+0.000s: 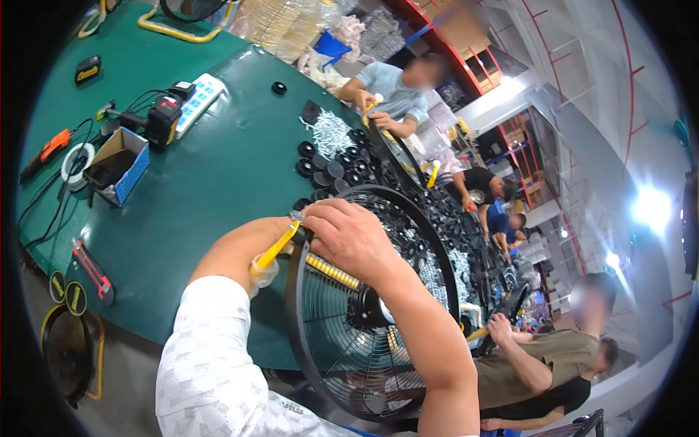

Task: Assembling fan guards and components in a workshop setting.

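At one fan (pixel 366 309), two hands (pixel 348 237)

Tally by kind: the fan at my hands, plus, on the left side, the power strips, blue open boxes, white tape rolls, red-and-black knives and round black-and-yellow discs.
Fan: 1
Power strip: 1
Blue open box: 1
White tape roll: 1
Red-and-black knife: 1
Round black-and-yellow discs: 2
Total: 7

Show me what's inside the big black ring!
Inside the black ring: thin wires, a ridged yellow strip and a dark hub. What the right forearm covers can't be seen.
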`<act>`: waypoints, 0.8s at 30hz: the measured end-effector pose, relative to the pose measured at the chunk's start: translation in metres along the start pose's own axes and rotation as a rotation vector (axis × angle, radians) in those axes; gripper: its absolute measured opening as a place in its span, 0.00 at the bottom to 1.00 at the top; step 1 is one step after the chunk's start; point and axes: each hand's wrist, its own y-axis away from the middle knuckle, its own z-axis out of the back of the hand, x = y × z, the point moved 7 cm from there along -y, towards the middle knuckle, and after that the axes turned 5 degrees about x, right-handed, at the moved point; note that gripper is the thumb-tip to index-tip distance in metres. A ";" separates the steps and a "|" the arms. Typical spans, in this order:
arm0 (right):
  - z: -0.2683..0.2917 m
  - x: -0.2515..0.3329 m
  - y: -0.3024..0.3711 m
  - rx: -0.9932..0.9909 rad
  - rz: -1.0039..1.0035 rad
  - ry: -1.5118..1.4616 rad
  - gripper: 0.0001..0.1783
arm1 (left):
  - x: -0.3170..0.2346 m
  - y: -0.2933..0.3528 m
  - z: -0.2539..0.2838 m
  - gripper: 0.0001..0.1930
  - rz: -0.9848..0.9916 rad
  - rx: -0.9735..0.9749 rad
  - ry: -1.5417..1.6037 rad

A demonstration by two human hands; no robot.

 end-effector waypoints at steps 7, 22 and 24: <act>-0.001 -0.005 0.000 0.008 -0.013 -0.019 0.19 | 0.010 0.006 0.022 0.20 -0.087 -0.094 0.192; 0.004 -0.002 -0.003 -0.122 0.172 -0.095 0.17 | -0.082 0.171 0.081 0.15 0.016 -0.725 1.108; 0.004 0.000 0.001 -0.116 0.153 -0.066 0.17 | -0.095 0.176 0.079 0.17 -0.010 -0.730 1.125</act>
